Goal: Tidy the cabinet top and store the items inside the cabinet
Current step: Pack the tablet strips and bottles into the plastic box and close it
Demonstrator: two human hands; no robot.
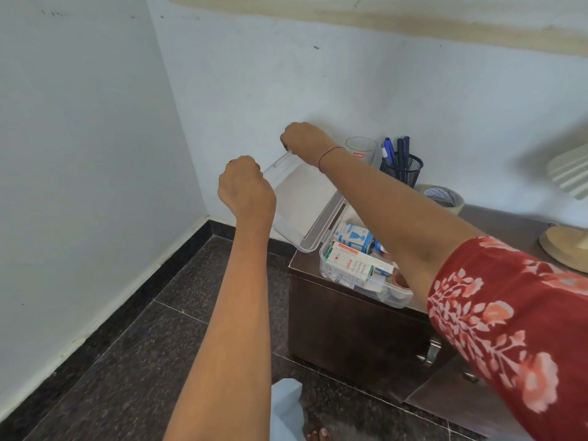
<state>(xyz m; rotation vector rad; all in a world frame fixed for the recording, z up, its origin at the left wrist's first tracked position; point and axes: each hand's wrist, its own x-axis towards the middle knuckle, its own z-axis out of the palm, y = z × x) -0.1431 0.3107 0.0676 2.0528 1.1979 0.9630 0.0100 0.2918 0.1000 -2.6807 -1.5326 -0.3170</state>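
Curling round the raised translucent white plastic lid (299, 198), your left hand (246, 186) and right hand (302, 140) hold open that clear plastic box (397, 301) of medicine cartons (353, 262).

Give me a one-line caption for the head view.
The left hand and right hand grip the raised lid of a clear box packed with medicine cartons on the dark cabinet.

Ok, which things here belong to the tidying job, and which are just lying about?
In the job: left hand and right hand gripping the lid; clear box of medicines; glass; pen holder; tape roll; cabinet.
Lying about: blue cloth on the floor; cream stand at right.
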